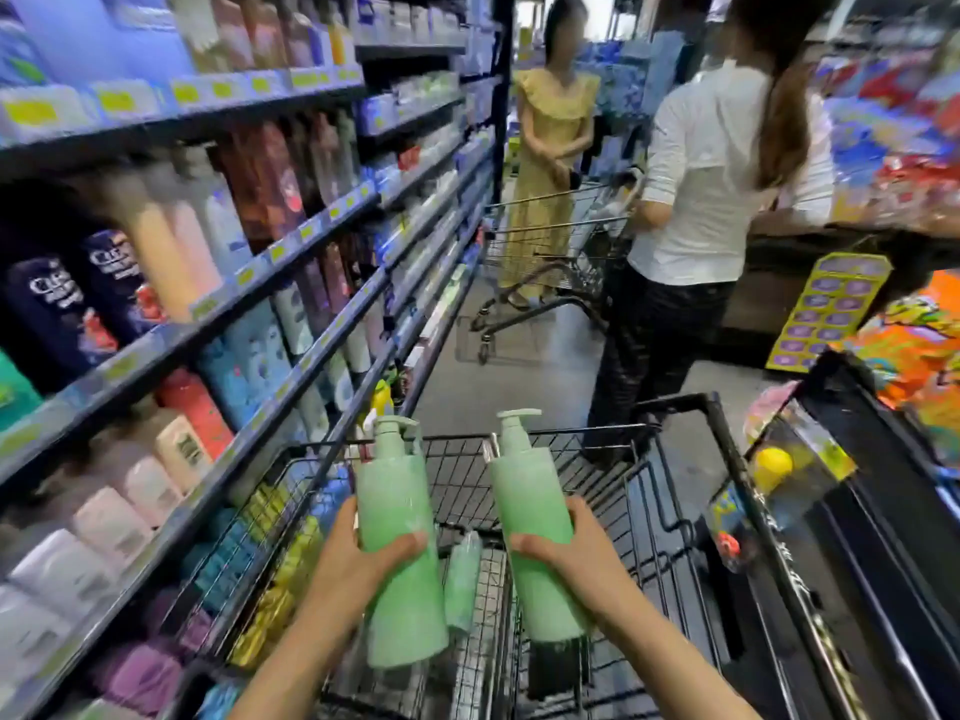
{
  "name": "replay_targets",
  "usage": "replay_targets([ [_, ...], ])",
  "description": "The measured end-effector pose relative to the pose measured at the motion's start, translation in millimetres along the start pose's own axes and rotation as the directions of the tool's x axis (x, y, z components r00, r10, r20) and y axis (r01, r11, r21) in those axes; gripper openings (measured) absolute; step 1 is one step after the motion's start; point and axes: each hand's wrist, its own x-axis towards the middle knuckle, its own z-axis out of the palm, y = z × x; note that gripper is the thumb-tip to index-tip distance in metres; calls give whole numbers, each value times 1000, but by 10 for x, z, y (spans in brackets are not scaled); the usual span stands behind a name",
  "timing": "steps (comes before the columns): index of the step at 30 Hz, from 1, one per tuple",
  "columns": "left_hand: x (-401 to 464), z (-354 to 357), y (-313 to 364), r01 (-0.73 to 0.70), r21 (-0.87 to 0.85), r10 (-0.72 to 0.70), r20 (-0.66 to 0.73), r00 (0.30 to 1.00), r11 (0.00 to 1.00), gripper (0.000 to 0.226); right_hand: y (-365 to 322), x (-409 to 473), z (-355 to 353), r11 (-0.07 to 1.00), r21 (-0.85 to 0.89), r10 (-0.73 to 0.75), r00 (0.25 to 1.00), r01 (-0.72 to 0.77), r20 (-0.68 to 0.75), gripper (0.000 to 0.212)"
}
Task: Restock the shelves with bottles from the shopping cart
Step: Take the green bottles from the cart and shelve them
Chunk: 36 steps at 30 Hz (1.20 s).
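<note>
I hold two tall green pump bottles upright above the black wire shopping cart (pixel 691 517). My left hand (pixel 358 558) grips the left green bottle (pixel 397 506) around its middle. My right hand (pixel 566 553) grips the right green bottle (pixel 535 496) the same way. Between them, lower in the cart, lies a smaller green bottle (pixel 462 584). The shelves (pixel 218 324) run along the left, packed with shampoo and soap bottles on several levels.
Two people stand ahead in the aisle: one in a white shirt (pixel 711 189) close to my cart, one in a yellow dress (pixel 550 163) behind a second cart (pixel 540 272). A black display bin (pixel 857 511) with bright packs stands at the right.
</note>
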Motion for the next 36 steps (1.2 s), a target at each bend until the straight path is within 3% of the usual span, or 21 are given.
replay_targets([
  [4, -775, -157, -249, -16, -74, 0, -208, 978, 997, 75, -98, -336, 186, 992, -105, -53, 986, 70, 160, 77],
  [7, -1390, -393, -492, -16, -146, -45, -402, 914, 989, 62, -129, -611, 537, 980, -156, -76, 953, 127, 294, 71],
  [10, -2115, -715, -722, -5, -237, -137, -578, 805, 972, 58, -159, -956, 1018, 960, -186, -103, 884, 208, 457, 74],
  [14, -3190, -1058, -1028, -25, -311, -231, -756, 613, 950, 77, -134, -1560, 1753, 945, -172, -96, 740, 277, 666, 69],
  [18, -4369, -1266, -1342, -62, -308, -264, -889, 375, 949, 49, -51, -2411, 2470, 927, -107, -108, 530, 359, 841, 61],
  [21, -5303, -1306, -1522, -76, -308, -288, -936, 202, 948, 57, 17, -3215, 2924, 914, -77, -80, 362, 398, 929, 66],
  [24, -6215, -1340, -1662, -103, -320, -315, -947, 59, 942, 66, 143, -4075, 3316, 905, -14, -89, 220, 426, 971, 59],
  [30, -7657, -1430, -1903, -172, -264, -283, -954, -99, 949, 79, 414, -5534, 3761, 927, 21, -31, 22, 373, 999, 73],
  [33, -8126, -1558, -1987, -231, -240, -275, -952, -132, 943, 79, 511, -6012, 3915, 935, 25, -23, -10, 354, 1000, 76],
  [36, -8460, -1785, -2019, -268, -199, -249, -954, -168, 943, 68, 525, -6348, 4091, 928, 49, -40, -32, 370, 999, 65],
])
